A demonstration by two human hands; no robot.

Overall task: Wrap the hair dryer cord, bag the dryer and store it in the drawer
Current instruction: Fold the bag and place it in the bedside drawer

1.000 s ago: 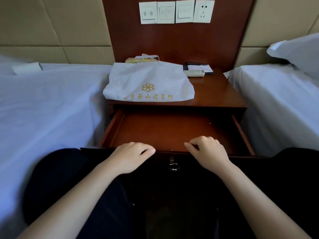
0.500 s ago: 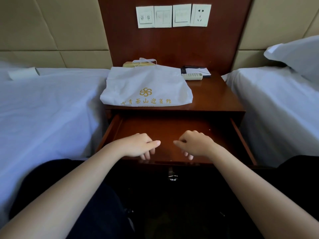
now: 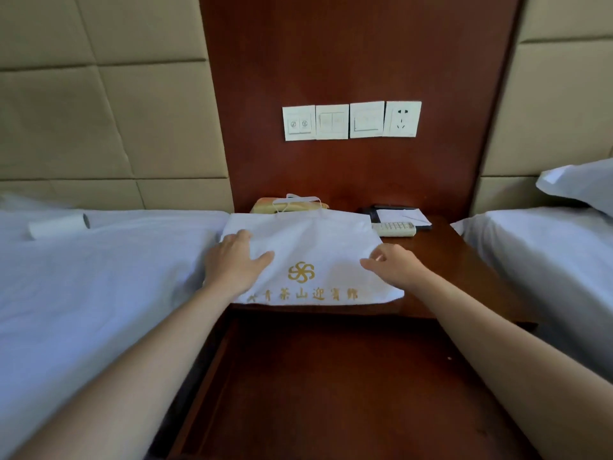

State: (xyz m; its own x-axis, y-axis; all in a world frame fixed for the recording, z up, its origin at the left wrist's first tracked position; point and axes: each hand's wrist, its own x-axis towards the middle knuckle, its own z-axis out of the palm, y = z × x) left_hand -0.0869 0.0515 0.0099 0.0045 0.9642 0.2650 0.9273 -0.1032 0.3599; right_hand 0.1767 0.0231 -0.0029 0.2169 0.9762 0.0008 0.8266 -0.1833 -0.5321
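Now the left hand [image 3: 236,260] lies spread flat on the white bag [image 3: 308,250], the right hand [image 3: 393,265] loosely curled at its edge

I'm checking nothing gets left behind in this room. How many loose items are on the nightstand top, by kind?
White cloth bag with gold print, under both the left hand and right hand: 1
Remote control: 1
Notepad on a dark folder: 1
Yellowish item behind the bag, too hidden to identify: 1
Total: 4
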